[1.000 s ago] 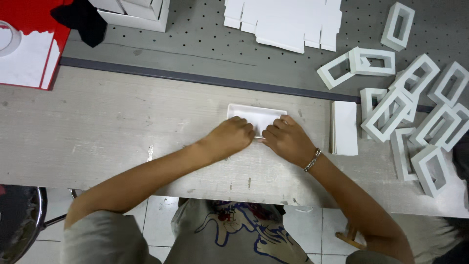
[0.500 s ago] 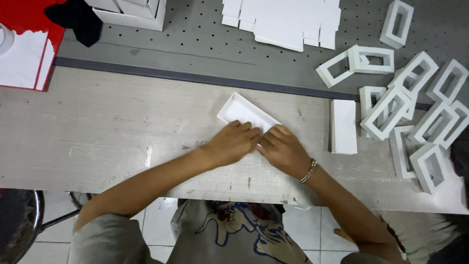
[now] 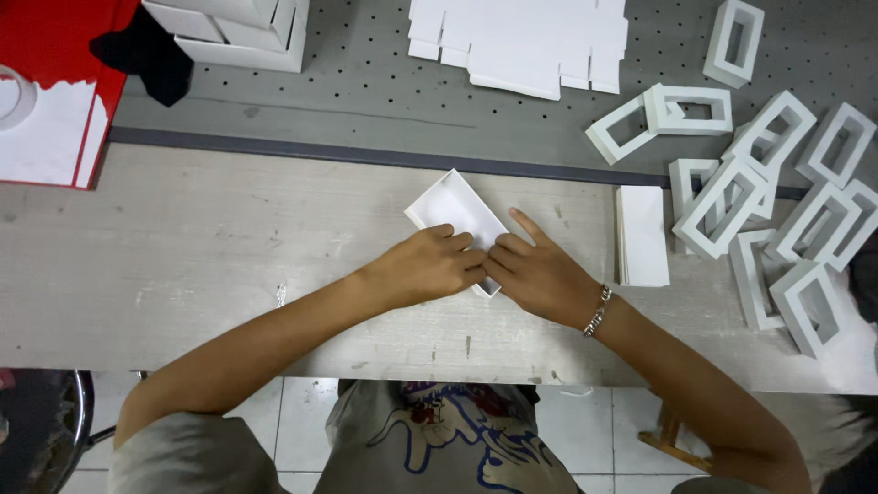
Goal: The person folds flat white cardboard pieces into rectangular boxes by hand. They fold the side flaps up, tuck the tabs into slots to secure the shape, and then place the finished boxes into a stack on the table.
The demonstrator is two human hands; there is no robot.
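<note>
A small white cardboard tray (image 3: 453, 208) lies slanted on the pale wooden table (image 3: 201, 265), its far end pointing up and left. My left hand (image 3: 428, 266) grips its near end with curled fingers. My right hand (image 3: 540, 273), with a bracelet at the wrist, presses the same near end from the right, index finger stretched out. The near corner of the tray is hidden under my fingers.
A stack of flat white blanks (image 3: 641, 235) lies right of my hands. Several white open frames (image 3: 759, 192) are heaped at the right. Die-cut white sheets (image 3: 521, 41) and white boxes (image 3: 233, 27) lie on the grey perforated board. A red box (image 3: 50, 91) sits far left.
The white piece has gone from lying square under my hands to an open tray turned on a slant; both hands have slid toward me along it.
</note>
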